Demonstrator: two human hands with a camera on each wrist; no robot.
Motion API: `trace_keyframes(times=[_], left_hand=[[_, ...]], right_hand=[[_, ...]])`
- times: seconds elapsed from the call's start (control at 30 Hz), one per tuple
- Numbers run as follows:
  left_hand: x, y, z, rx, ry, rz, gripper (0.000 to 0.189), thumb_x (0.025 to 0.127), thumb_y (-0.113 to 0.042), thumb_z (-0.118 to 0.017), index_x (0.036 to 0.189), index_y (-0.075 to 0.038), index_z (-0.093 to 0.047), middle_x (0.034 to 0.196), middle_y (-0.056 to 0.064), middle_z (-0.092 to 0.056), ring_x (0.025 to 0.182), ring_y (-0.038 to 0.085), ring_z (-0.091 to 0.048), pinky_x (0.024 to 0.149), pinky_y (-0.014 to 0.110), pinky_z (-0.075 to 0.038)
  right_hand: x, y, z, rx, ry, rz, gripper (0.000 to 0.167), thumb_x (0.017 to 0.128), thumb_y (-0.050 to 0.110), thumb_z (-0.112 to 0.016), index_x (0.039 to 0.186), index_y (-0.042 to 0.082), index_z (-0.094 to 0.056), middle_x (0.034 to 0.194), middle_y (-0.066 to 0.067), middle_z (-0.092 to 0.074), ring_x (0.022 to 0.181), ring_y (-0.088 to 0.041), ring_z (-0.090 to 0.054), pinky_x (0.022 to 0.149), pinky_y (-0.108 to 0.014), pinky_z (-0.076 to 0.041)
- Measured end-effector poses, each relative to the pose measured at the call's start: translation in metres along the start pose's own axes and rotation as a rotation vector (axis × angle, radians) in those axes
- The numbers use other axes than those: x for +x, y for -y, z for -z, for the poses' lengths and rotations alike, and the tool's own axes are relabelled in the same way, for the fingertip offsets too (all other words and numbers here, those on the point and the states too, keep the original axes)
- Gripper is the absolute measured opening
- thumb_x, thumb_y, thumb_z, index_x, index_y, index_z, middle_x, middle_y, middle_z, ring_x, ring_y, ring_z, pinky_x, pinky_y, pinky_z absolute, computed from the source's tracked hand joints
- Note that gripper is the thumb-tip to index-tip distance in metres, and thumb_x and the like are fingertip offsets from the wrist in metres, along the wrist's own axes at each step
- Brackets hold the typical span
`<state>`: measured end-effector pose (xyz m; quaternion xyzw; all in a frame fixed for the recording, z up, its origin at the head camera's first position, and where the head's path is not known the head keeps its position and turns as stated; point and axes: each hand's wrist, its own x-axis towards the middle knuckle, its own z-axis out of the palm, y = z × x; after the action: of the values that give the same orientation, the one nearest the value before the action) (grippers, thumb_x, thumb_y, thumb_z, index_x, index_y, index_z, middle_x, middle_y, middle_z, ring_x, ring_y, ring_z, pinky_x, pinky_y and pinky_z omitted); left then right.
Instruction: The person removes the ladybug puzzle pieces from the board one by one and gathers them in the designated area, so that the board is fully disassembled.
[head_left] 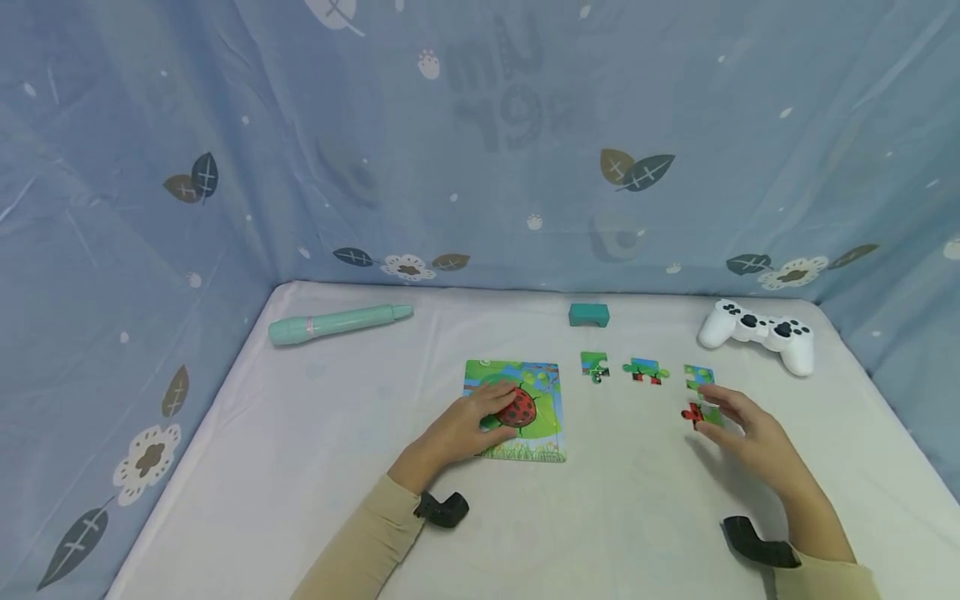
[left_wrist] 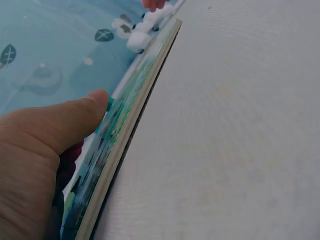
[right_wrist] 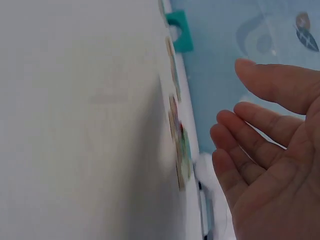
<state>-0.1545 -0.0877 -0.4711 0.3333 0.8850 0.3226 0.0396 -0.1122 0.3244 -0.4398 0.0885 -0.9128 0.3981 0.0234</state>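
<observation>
A square ladybug puzzle board (head_left: 546,435) lies flat on the white table, its pale edge showing in the left wrist view. My left hand (head_left: 467,423) rests on the board's left half, fingers and thumb beside the red ladybug (head_left: 519,410). Off to the right, my right hand (head_left: 761,442) hovers with fingers spread apart and nothing between them. Its fingertips overlap a red and green puzzle piece (head_left: 694,414) in the head view. Just behind is a blue and green puzzle piece (head_left: 699,376). Two more, a middle piece (head_left: 646,372) and a left piece (head_left: 595,365), lie toward the board.
A teal block (head_left: 588,314) stands near the table's back edge. At the back right sits a white game controller (head_left: 757,332), and at the back left a mint-green tube-shaped object (head_left: 341,323). A blue patterned curtain (head_left: 480,167) encloses the back and sides.
</observation>
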Motion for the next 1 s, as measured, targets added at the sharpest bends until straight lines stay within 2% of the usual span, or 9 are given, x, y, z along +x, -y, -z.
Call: trace_keyframes(times=[0.1, 0.2, 0.3, 0.4, 0.53, 0.67, 0.83, 0.93, 1.0], left_hand=[[-0.002, 0.003, 0.001, 0.018, -0.013, 0.009, 0.063, 0.089, -0.038, -0.065, 0.14, -0.006, -0.046, 0.15, 0.005, -0.039, 0.14, 0.028, -0.032, 0.116, 0.044, -0.029], [-0.007, 0.007, 0.004, 0.047, -0.024, 0.03, 0.065, 0.089, -0.04, -0.065, 0.141, -0.006, -0.046, 0.15, 0.006, -0.04, 0.141, 0.027, -0.032, 0.116, 0.044, -0.029], [-0.012, 0.012, 0.007, 0.075, -0.028, 0.045, 0.066, 0.088, -0.041, -0.065, 0.141, -0.005, -0.046, 0.149, 0.006, -0.04, 0.141, 0.027, -0.031, 0.117, 0.043, -0.028], [-0.016, 0.016, 0.009, 0.087, -0.029, 0.049, 0.066, 0.089, -0.041, -0.064, 0.14, -0.004, -0.046, 0.149, 0.007, -0.039, 0.142, 0.027, -0.029, 0.118, 0.043, -0.025], [-0.019, 0.018, 0.01, 0.081, -0.037, 0.025, 0.066, 0.089, -0.041, -0.063, 0.14, -0.003, -0.046, 0.149, 0.009, -0.039, 0.141, 0.028, -0.03, 0.118, 0.042, -0.025], [-0.019, 0.02, 0.01, 0.076, -0.049, -0.01, 0.063, 0.089, -0.039, -0.064, 0.138, -0.002, -0.049, 0.148, 0.009, -0.041, 0.14, 0.027, -0.034, 0.118, 0.041, -0.025], [-0.02, 0.019, 0.011, 0.069, -0.027, 0.007, 0.061, 0.089, -0.039, -0.064, 0.138, -0.005, -0.05, 0.148, 0.007, -0.041, 0.14, 0.03, -0.032, 0.117, 0.044, -0.027], [-0.02, 0.017, 0.013, 0.061, -0.003, 0.034, 0.062, 0.09, -0.04, -0.062, 0.14, -0.007, -0.048, 0.149, 0.007, -0.04, 0.139, 0.037, -0.03, 0.115, 0.048, -0.03], [-0.02, 0.016, 0.013, 0.064, 0.012, 0.048, 0.062, 0.091, -0.041, -0.061, 0.141, -0.008, -0.046, 0.15, 0.006, -0.038, 0.139, 0.04, -0.029, 0.113, 0.05, -0.032]], right_hand=[[0.006, 0.014, -0.011, -0.016, 0.046, 0.014, 0.053, 0.09, 0.019, -0.066, 0.136, 0.001, -0.046, 0.13, -0.025, -0.052, 0.111, 0.015, -0.04, 0.086, 0.007, -0.03], [0.014, 0.028, -0.023, -0.013, 0.106, 0.04, 0.055, 0.09, 0.021, -0.067, 0.137, 0.004, -0.046, 0.134, -0.021, -0.052, 0.119, -0.013, -0.05, 0.087, 0.003, -0.033], [0.024, 0.042, -0.037, 0.021, 0.16, 0.106, 0.055, 0.089, 0.019, -0.067, 0.137, 0.003, -0.046, 0.134, -0.018, -0.053, 0.118, -0.035, -0.05, 0.092, 0.0, -0.035], [0.033, 0.056, -0.054, 0.054, 0.211, 0.171, 0.054, 0.089, 0.018, -0.068, 0.135, 0.001, -0.048, 0.133, -0.016, -0.054, 0.119, -0.034, -0.051, 0.098, -0.007, -0.039], [0.045, 0.074, -0.078, 0.087, 0.285, 0.226, 0.054, 0.088, 0.019, -0.068, 0.135, 0.001, -0.048, 0.134, -0.016, -0.054, 0.122, -0.031, -0.051, 0.103, -0.029, -0.046], [0.06, 0.091, -0.102, 0.133, 0.377, 0.264, 0.055, 0.089, 0.017, -0.067, 0.136, -0.002, -0.046, 0.136, -0.018, -0.051, 0.125, -0.034, -0.05, 0.104, -0.046, -0.043], [0.075, 0.111, -0.126, 0.195, 0.462, 0.257, 0.059, 0.09, 0.015, -0.066, 0.138, -0.007, -0.042, 0.139, -0.023, -0.048, 0.127, -0.038, -0.047, 0.104, -0.052, -0.041], [0.081, 0.118, -0.136, 0.219, 0.464, 0.233, 0.06, 0.089, 0.014, -0.067, 0.137, -0.009, -0.041, 0.137, -0.025, -0.048, 0.124, -0.039, -0.049, 0.102, -0.053, -0.043], [0.084, 0.12, -0.142, 0.192, 0.451, 0.225, 0.059, 0.088, 0.015, -0.068, 0.136, -0.009, -0.043, 0.134, -0.024, -0.05, 0.12, -0.037, -0.052, 0.099, -0.051, -0.046]])
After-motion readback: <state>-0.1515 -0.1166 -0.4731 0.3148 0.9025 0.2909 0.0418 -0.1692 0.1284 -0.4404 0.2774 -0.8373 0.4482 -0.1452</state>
